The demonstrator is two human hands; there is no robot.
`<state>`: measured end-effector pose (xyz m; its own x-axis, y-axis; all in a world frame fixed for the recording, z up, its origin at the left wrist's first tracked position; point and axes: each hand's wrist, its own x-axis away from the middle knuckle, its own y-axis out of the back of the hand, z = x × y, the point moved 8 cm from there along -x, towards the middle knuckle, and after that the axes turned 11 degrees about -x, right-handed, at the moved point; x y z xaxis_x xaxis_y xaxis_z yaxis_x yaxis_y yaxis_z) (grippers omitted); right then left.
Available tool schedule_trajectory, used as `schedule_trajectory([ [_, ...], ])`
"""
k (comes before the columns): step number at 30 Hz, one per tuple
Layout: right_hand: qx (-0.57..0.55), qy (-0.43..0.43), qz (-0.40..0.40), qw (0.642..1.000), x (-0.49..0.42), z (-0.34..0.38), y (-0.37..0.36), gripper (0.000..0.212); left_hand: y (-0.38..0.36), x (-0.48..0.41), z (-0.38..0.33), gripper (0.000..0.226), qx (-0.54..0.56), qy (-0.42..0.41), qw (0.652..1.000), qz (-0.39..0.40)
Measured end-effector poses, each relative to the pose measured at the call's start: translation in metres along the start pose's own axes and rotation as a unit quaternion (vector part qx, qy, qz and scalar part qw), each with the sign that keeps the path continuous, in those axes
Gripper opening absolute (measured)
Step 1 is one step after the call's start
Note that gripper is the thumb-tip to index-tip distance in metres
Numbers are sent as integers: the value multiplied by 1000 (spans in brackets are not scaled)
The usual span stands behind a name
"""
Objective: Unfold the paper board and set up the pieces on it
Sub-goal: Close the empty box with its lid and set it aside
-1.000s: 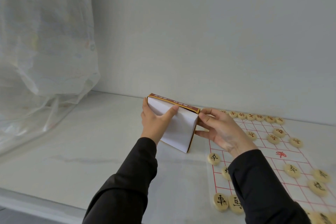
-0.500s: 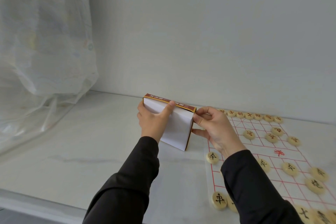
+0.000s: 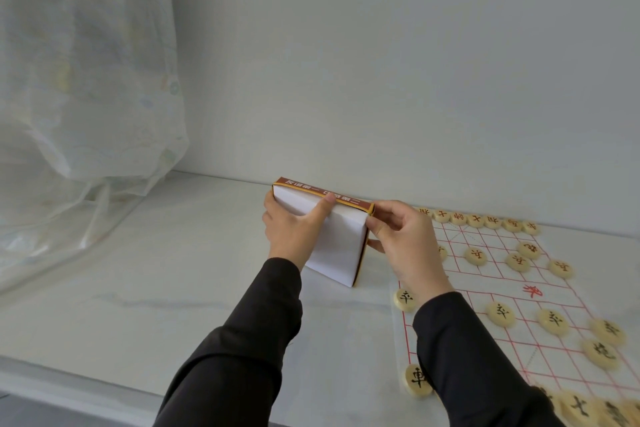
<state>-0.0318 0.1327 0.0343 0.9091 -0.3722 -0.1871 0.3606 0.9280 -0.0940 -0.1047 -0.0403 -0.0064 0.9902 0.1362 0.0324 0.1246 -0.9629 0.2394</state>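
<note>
While the left hand (image 3: pixel 294 236) is gripping the white cardboard box (image 3: pixel 341 246) and the right hand (image 3: pixel 407 241) is pinching its corner, I'd be keeping it off the round wooden pieces (image 3: pixel 476 256).

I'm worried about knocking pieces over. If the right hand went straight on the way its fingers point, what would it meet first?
The cardboard box: the right hand points left, away from the xiangqi pieces, and pinches the box's right edge.
</note>
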Motion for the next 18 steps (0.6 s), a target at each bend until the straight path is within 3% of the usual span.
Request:
schedule_trajectory([
  [6, 46, 46, -30, 997, 2, 2, 1, 18, 1, 1, -1, 102, 0, 0, 1000, -16],
  [14, -108, -45, 47, 992, 6, -9, -4, 21, 3, 2, -1, 105, 13, 12, 999, -30],
  [18, -80, -13, 61, 995, 7, -3, -5, 27, 3, 3, -2, 101, 11, 12, 999, -39],
])
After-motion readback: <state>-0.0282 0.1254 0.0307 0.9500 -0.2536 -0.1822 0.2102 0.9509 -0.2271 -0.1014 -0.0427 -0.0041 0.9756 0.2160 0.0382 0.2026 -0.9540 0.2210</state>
